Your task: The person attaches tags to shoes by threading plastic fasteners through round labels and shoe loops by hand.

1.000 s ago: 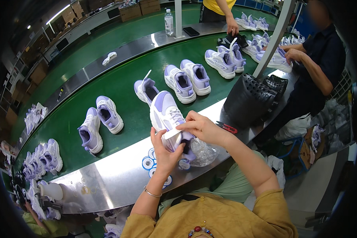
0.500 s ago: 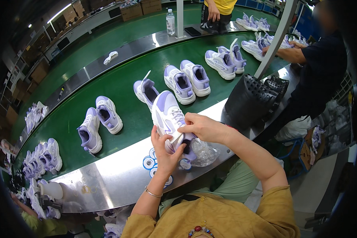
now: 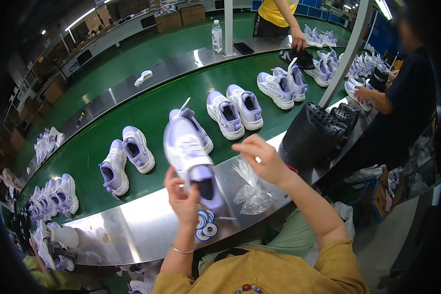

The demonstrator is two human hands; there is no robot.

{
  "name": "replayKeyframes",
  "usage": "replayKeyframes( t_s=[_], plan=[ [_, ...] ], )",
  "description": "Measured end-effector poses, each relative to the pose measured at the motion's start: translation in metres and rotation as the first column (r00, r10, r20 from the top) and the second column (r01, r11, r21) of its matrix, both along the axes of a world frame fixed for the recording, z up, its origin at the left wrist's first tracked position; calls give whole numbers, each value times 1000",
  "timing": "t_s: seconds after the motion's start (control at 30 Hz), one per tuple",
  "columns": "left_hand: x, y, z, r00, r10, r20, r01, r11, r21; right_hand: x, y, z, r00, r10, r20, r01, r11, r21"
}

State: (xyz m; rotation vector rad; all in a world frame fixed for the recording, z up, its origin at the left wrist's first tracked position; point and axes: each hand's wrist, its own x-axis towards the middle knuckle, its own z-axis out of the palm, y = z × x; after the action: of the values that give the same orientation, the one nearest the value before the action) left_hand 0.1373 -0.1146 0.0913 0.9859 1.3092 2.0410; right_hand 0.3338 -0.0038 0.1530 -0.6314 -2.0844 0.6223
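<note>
A white and lilac sneaker (image 3: 185, 142), blurred, is held in the air over the near edge of a green conveyor belt (image 3: 85, 161), its toe pointing away from the person and its heel toward them. The left hand (image 3: 182, 203) has its grip clamped on the heel end, thumb beside the opening. The right hand (image 3: 269, 164) is raised to the right, apart from the sneaker, fingers curled; whether its grip is closed on anything cannot be told. Just behind the held sneaker, another matching shoe (image 3: 206, 138) rests on the belt, partly hidden. Below the hands runs a shiny metal desk (image 3: 137, 220), with round blue-and-white stickers (image 3: 207, 229) and a clear plastic bag (image 3: 256, 200) on it. To the right stands a black perforated container (image 3: 306, 134). More matching pairs line the belt. Across it, a co-worker in a yellow top (image 3: 269, 12) holds something black.
</note>
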Motion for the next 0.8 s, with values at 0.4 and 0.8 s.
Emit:
replayKeyframes(
  t_s=[0.4,0.8],
  plan=[
    [-179,123,-65,939,254,-234,-328,866,-378,-61,19,-45,999,-46,2,46,989,-143],
    [-94,182,-39,697,-75,-713,-428,755,-497,-72,10,-50,999,-36,21,39,988,-150]
  ],
)
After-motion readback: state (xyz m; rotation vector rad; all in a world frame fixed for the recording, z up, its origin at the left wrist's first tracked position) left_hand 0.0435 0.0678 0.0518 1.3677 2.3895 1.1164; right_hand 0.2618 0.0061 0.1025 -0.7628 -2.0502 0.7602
